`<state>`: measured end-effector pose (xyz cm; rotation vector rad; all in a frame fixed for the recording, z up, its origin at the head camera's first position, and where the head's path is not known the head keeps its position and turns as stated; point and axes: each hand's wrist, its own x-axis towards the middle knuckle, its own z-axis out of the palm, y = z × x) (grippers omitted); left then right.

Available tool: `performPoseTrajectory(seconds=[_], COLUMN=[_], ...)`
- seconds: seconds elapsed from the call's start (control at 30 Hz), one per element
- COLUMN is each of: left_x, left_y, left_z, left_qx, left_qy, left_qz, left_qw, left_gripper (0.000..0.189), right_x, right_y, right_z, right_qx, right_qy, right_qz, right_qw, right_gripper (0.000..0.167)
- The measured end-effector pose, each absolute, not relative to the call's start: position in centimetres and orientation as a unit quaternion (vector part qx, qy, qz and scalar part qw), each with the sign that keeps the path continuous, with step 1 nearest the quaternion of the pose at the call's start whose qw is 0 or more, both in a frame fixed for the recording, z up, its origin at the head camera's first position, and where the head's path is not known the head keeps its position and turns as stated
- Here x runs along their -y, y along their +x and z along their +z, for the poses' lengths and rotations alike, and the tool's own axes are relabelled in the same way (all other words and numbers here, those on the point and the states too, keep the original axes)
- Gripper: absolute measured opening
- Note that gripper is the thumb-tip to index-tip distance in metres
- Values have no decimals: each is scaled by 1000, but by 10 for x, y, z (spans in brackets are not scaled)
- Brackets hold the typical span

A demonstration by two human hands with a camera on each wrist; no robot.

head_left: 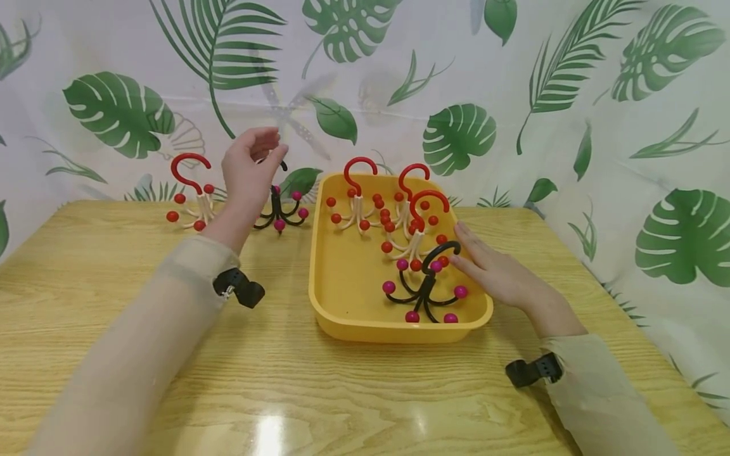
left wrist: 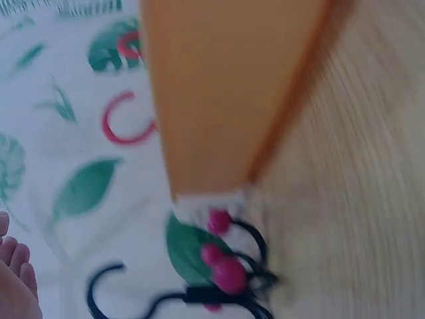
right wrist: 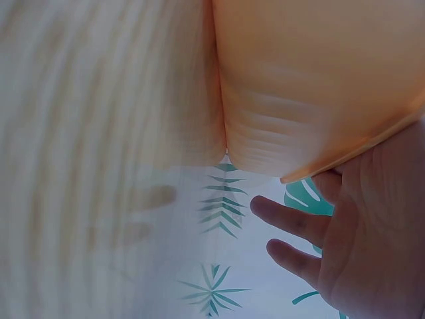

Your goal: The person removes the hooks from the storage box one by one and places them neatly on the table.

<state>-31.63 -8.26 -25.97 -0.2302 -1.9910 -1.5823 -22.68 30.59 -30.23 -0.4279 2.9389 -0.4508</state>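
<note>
My left hand (head_left: 248,166) is raised behind the tray's left side, its fingers loosely curved and holding nothing. Just beyond it stands a black multi-arm hanger (head_left: 277,206) with pink ball tips, its hook partly hidden by the hand. In the left wrist view that hanger's hook (left wrist: 106,286) is apart from my fingertips (left wrist: 14,256). My right hand (head_left: 499,272) rests on the right rim of the yellow tray (head_left: 399,332), thumb over the edge and fingers fairly straight outside. Close to the thumb is the hook of another black hanger (head_left: 425,288), tilted inside the tray.
Three cream hangers with red hooks, including one at the back left (head_left: 357,206), stand in the tray. Another cream hanger (head_left: 202,202) stands on the wooden table (head_left: 256,373) at far left. A leaf-patterned cloth (head_left: 388,82) hangs behind.
</note>
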Motion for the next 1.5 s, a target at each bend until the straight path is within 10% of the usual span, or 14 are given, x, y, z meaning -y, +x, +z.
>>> performPoseTrajectory(seconds=[0.83,1.5], left_x=[-23,-56], left_y=[-217,-208], left_z=[-261,-292], left_qx=[768,780], left_qy=[-281,-308], left_qz=[-574,-544], left_qw=[22,-40], left_gripper=[41,37], right_x=[-305,-306], right_y=[-227,-227], right_z=[-301,-302], right_qx=[-975,-975], right_qy=[-145,-144], right_qz=[-151,-151], right_qw=[71,71], right_gripper=[72,71])
